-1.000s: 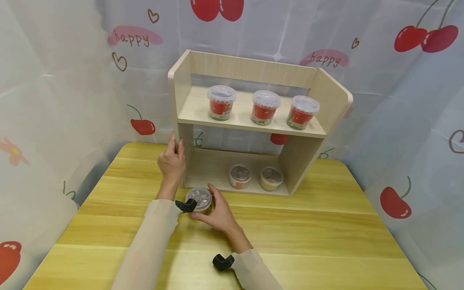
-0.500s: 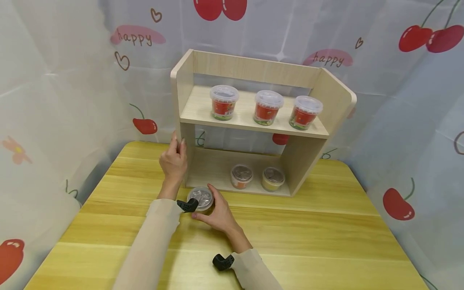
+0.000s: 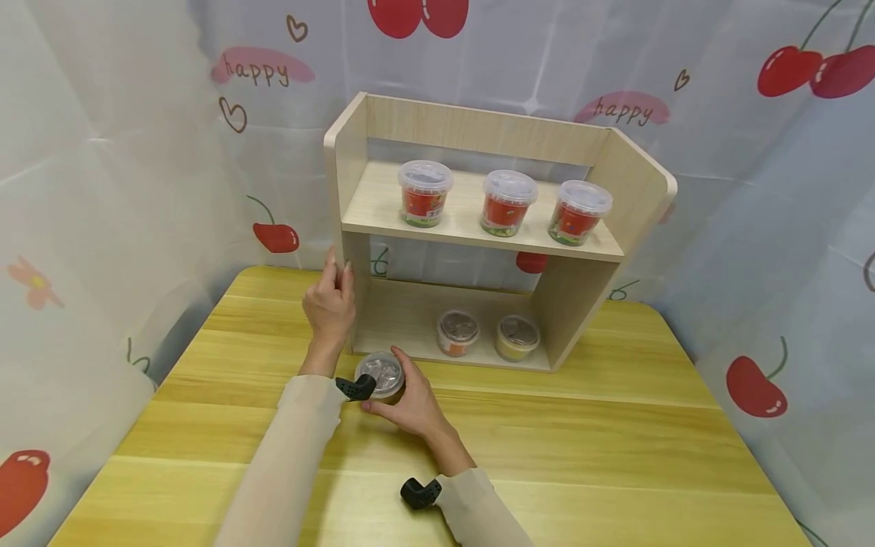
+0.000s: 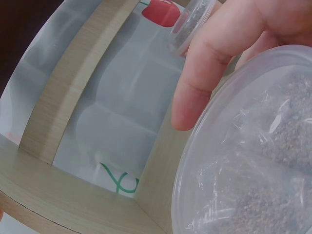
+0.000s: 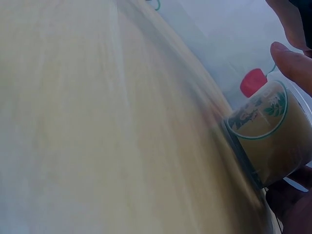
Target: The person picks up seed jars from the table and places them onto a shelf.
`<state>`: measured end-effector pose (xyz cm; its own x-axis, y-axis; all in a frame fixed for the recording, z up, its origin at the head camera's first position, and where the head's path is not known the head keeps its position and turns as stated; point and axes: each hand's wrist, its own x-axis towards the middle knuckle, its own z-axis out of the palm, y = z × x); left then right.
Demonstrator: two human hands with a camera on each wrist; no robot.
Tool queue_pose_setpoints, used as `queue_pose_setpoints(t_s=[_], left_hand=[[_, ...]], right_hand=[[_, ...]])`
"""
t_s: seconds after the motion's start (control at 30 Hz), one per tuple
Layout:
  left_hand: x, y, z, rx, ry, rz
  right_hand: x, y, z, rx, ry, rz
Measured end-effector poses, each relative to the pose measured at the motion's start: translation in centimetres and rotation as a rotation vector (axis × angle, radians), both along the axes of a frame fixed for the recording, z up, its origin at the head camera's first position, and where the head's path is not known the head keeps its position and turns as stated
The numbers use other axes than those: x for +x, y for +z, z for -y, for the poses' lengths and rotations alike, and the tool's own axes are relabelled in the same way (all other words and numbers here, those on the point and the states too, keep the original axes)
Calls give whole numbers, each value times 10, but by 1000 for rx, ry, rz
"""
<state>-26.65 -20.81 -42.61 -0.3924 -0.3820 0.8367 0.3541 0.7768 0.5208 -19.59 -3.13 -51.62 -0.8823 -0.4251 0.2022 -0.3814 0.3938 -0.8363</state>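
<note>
A small clear-lidded plastic tub (image 3: 384,369) stands at the front left corner of a pale wooden two-tier shelf (image 3: 472,121). My right hand (image 3: 413,399) holds it from the right, thumb on the near side and fingers on the far side. Greyish grains show through its lid (image 4: 253,146) in the left wrist view, and the tub's side (image 5: 275,129) bears a printed leafy pattern in the right wrist view. Higher up, my left hand (image 3: 330,310) grips the front edge of the shelf's left side panel. My left sleeve and a black wrist device partly cover the tub.
Three red-labelled tubs (image 3: 504,205) line the upper tier. Two shorter lidded tubs, one orange-labelled (image 3: 457,334) and one yellowish (image 3: 516,339), stand on the lower tier, centre and right. The wood-grain table (image 3: 581,448) meets a cherry-printed curtain (image 3: 164,152) behind and at both sides.
The head view has shifted slightly, moving the shelf a little right in the picture. Both hands keep their hold, and the tub shows no clear movement relative to the shelf.
</note>
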Motion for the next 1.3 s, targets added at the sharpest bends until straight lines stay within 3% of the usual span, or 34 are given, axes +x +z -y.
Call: queue_pose_setpoints(t_s=[0.53,1.03,1.3], left_hand=[[0,0,-1,6,2,2],[-1,-2,-1,9,-9,-5],[0,0,-1,11,-10,6]], right_hand=[[-1,-1,2,0,-7,-12],[-1,-5,3,6,-7,-113],[-1,-1,3,1,-7,-47]])
